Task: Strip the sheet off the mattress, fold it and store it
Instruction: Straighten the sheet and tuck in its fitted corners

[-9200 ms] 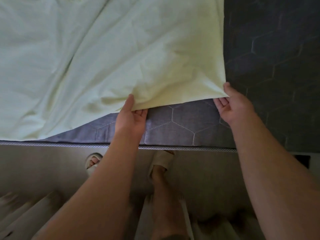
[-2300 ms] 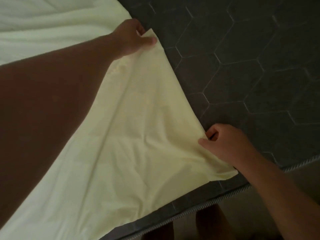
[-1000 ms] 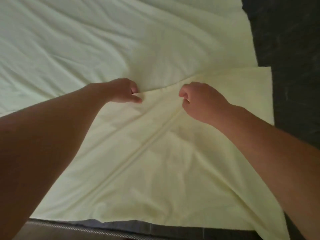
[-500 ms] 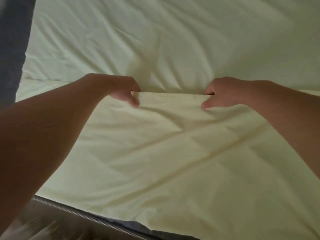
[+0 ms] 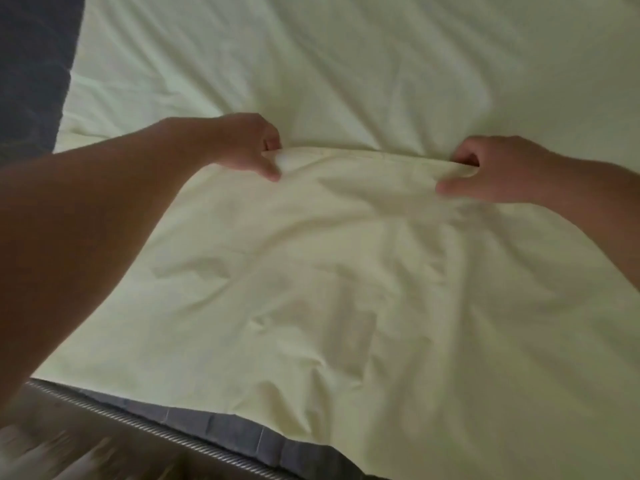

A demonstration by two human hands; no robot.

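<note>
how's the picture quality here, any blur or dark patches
Head view: dim, soft light, no glare; the sheet is evenly lit, the left forearm falls into shadow, the floor at lower left is motion-smeared, and both hands' grip on the fold reads clearly though slightly soft.

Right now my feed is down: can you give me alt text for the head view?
Both hands pinch the far edge of a folded-over layer of pale yellow sheet, left hand and right hand apart, the edge stretched between them. The sheet covers most of the dark grey mattress, which shows at the near edge and far left.
</note>
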